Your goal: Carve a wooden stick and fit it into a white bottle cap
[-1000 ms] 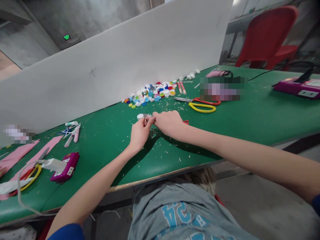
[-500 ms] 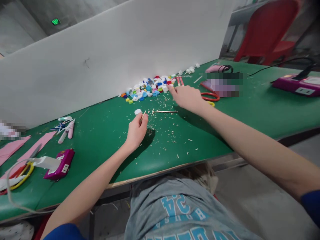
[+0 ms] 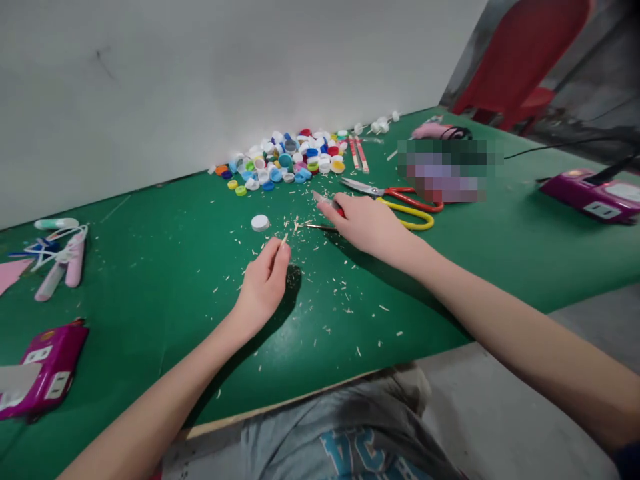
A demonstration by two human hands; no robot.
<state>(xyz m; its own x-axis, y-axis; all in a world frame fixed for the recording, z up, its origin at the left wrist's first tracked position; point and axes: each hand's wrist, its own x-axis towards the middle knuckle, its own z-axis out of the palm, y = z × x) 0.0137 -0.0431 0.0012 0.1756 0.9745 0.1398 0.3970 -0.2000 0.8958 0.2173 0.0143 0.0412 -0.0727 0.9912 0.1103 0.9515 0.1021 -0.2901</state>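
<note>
My left hand point(image 3: 264, 283) is closed, pinching a short pale wooden stick point(image 3: 284, 241) between thumb and fingertips. Just beyond it a white bottle cap point(image 3: 260, 223) lies on the green table. My right hand point(image 3: 367, 223) is closed around a knife point(image 3: 324, 199); its pale blade points up and left, with a red part by the fingers. Under that hand a thin metal rod point(image 3: 320, 228) lies on the table, its right end hidden. Scissors point(image 3: 373, 189) with one red and one yellow handle lie behind my right hand. Pale wood shavings point(image 3: 343, 287) are scattered around both hands.
Many coloured bottle caps point(image 3: 285, 160) are heaped against the white partition point(image 3: 200, 87). Red-and-white packets point(image 3: 359, 154) lie beside them. Purple power strips point(image 3: 53, 373) sit at both sides, with pink glue guns point(image 3: 75, 259) at left. A red chair point(image 3: 525, 60) stands behind.
My right hand has drawn back from the cap heap toward me, and the knife now shows in it. The view has shifted right and down. My left hand keeps the stick.
</note>
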